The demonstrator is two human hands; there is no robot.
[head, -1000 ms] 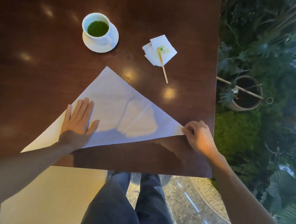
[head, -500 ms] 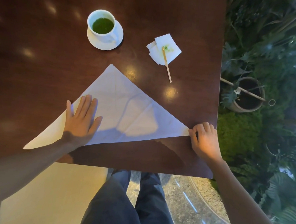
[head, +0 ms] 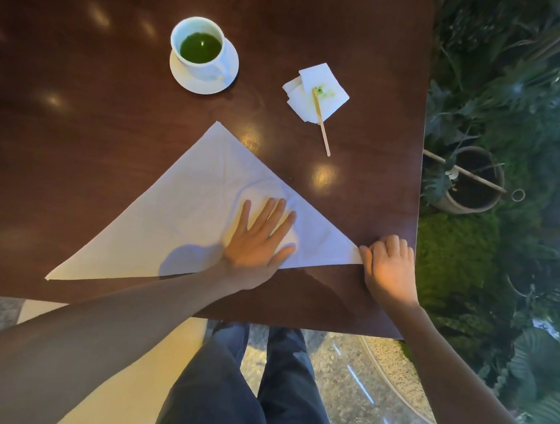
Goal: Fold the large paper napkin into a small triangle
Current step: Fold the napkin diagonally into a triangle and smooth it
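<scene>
The large white paper napkin point(head: 187, 213) lies on the dark wooden table point(head: 83, 110), folded into one big triangle whose long edge faces me and whose peak points away. My left hand point(head: 259, 240) rests flat on it, fingers spread, right of the middle and near the long edge. My right hand point(head: 387, 266) is curled at the napkin's right corner, by the table's right edge, fingertips pinching or pinning the tip; the exact grip is hidden.
A white cup of green drink point(head: 199, 47) on a saucer stands at the back. A small stained napkin point(head: 317, 92) with a wooden stirrer point(head: 322, 123) lies back right. The table's right edge drops off to potted plants point(head: 468, 179). My legs show below the front edge.
My left hand has slid rightward across the napkin, from the left part to right of its middle. My right hand has stayed at the right corner.
</scene>
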